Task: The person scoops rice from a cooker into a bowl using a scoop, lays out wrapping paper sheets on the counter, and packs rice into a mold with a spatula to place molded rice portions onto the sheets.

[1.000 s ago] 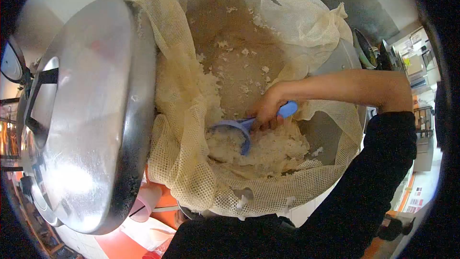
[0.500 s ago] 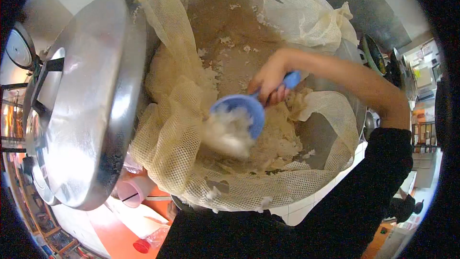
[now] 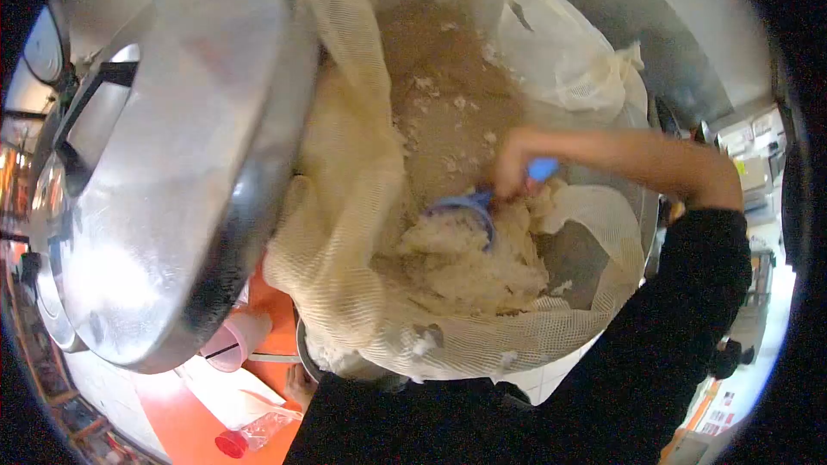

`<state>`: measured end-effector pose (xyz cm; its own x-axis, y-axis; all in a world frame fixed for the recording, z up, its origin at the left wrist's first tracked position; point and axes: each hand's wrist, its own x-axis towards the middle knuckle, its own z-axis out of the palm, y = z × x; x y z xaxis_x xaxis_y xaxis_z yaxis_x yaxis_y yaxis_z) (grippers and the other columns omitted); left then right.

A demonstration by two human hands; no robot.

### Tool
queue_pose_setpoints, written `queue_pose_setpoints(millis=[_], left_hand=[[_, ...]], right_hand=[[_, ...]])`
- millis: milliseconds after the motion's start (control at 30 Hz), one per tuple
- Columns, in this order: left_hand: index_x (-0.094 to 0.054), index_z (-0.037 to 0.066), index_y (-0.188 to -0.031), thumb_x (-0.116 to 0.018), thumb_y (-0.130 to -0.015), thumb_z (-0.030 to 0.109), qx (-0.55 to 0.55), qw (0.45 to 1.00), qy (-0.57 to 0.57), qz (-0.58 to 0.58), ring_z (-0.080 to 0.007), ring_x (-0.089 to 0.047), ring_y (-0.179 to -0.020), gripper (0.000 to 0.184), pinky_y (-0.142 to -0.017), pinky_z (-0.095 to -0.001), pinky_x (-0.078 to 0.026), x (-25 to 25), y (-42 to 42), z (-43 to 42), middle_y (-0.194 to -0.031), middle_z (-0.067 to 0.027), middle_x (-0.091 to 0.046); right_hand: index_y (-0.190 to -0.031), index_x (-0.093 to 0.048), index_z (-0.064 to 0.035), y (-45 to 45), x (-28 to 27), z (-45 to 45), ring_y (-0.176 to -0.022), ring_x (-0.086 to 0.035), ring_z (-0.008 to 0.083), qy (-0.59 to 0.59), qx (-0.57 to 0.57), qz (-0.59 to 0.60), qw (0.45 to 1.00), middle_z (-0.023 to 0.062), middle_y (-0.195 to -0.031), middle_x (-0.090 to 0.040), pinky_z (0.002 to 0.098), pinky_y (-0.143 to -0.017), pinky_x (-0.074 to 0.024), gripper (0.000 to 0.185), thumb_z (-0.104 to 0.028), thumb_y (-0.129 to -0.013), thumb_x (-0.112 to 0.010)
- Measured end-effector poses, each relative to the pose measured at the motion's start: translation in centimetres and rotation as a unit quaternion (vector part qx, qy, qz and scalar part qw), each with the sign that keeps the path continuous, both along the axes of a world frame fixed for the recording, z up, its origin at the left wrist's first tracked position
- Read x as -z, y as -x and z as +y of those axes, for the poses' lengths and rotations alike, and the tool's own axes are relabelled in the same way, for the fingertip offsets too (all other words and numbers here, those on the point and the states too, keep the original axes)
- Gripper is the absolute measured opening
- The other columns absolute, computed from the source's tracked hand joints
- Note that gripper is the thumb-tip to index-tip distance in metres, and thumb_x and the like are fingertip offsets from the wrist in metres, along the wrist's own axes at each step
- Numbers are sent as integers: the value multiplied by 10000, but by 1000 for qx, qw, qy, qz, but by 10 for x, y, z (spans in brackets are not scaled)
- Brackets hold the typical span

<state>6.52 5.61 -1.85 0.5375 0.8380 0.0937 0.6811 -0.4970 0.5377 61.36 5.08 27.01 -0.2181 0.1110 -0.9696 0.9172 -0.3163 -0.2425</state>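
My right hand (image 3: 514, 168) is closed around the handle of a blue scoop (image 3: 491, 222), its bowl down among the cooked white rice (image 3: 482, 271). The rice lies in a large metal pot lined with cream mesh cloth (image 3: 345, 267), and loose grains cling to the pot's inside. A small part of my left hand (image 3: 299, 386) shows low down, beside the rim of a metal bowl (image 3: 303, 353) with rice in it. Its fingers are mostly hidden, so its grip cannot be made out.
A big steel lid (image 3: 185, 155) with a black handle leans at the left of the pot. Below it, a pink cup (image 3: 237, 340) and a clear bottle with a red cap (image 3: 250, 435) are on an orange surface (image 3: 181, 418). White floor tiles show at lower right.
The scoop, heaped with rice and blurred over the near left side before, is now down in the rice. The view has shifted, and the rice-filled bowl below the mesh shows more.
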Motion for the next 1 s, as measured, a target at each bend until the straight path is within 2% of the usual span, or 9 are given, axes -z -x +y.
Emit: queue_pose_setpoints(millis=[100, 200, 300, 400, 500, 767, 833, 900, 1000], left_hand=[[-506, 33, -689, -610, -724, 143, -13, 1000, 12, 1, -361, -495, -599, 155, -519, -453, -391, -9, -7, 0, -651, -152, -512], [-507, 33, -692, -600, -730, 132, 2, 1000, -14, -24, -361, -497, -605, 141, -522, -456, -393, 4, -2, 2, -660, -153, -516], [-504, 46, -690, -580, -736, 128, -4, 1000, -4, 7, -345, -514, -630, 121, -528, -455, -402, -3, -4, 3, -683, -139, -533], [-511, 51, -698, -570, -741, 130, 2, 1000, -16, 15, -344, -521, -639, 107, -530, -454, -409, 2, -1, -1, -692, -134, -537], [-524, 57, -719, -573, -743, 148, -3, 999, -25, 47, -343, -529, -646, 106, -532, -452, -418, 7, 1, 2, -709, -131, -547], [-552, 69, -776, -606, -729, 198, 8, 999, -39, 18, -345, -540, -662, 147, -545, -445, -432, -16, -15, 0, -754, -123, -576], [-547, 68, -771, -602, -731, 196, 14, 999, -37, 18, -343, -535, -656, 146, -543, -448, -427, -25, -18, 0, -741, -121, -568], [-541, 63, -764, -596, -735, 190, 11, 999, -36, 19, -343, -529, -648, 141, -546, -449, -421, 2, -1, -1, -720, -122, -555], [-534, 54, -755, -586, -741, 170, 13, 999, -42, 20, -343, -520, -638, 128, -552, -450, -415, 4, 0, 0, -690, -129, -534]], right_hand=[[-948, -512, 1, 6, 9, -32, -539, -489, 182, -30, 72, 22, 997, 65, -649, -539, 333, -482, -413, 256, -243, -870, -495], [-999, -493, -1, 12, 22, -21, -539, -491, 176, -121, -65, 39, 990, 61, -670, -548, 320, -464, -408, 272, -245, -878, -495], [-965, -492, -16, 20, 12, -5, -531, -477, 158, 18, 39, 48, 998, 47, -657, -522, 310, -454, -405, 247, -247, -878, -501], [-914, -478, -60, 7, 42, -18, -476, -426, 126, 59, 96, 65, 992, 13, -594, -457, 276, -413, -373, 178, -232, -878, -506], [-835, -442, -100, 8, 42, -18, -423, -354, 84, 102, 139, 149, 974, -31, -539, -373, 243, -364, -315, 132, -209, -889, -493], [-759, -378, -114, 10, 31, -15, -397, -259, 34, 192, 182, 127, 956, -65, -513, -284, 201, -327, -217, 184, -172, -902, -477], [-760, -381, -116, 7, 21, -23, -396, -240, 23, 219, 235, 168, 932, -70, -516, -264, 188, -320, -203, 178, -164, -909, -466], [-762, -388, -119, 8, 3, -35, -393, -222, 12, 250, 308, 245, 885, -74, -520, -244, 175, -310, -190, 173, -158, -919, -449], [-778, -409, -116, 26, -59, -47, -381, -198, 4, 82, 383, 126, 911, -77, -527, -221, 171, -291, -182, 170, -172, -937, -426]])
